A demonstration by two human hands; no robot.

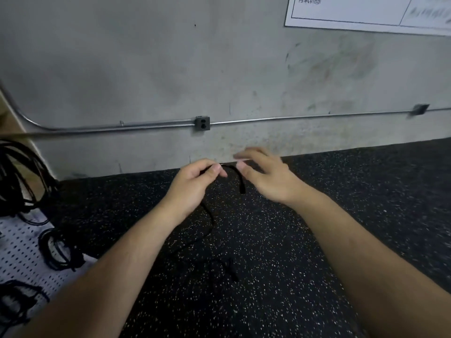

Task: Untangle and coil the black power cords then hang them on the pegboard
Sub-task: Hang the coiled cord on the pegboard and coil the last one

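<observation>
A black rubber floor (280, 240) flecked with white is seen, met at the back by a stained grey concrete wall (146, 69). Along the wall a metal conduit (122, 125) is run, broken by a small junction box (202, 123), and a white printed poster (353, 11) is fixed at the upper right. At the lower left a white pegboard (22, 252) is laid flat on the floor, with looped black cords (58, 250) lying on it and a larger dark bundle (17, 176) heaped behind it. Near the wall, one black power cord (234, 170) is pinched between thumb and fingertips of the left hand (192, 184); its short end is arched to the right and hangs free, while the rest trails under the wrist onto the floor. The right hand (266, 176) is held just beside that arch, fingers spread and blurred; contact with the cord cannot be told. Much of the lower floor is covered by both forearms.
</observation>
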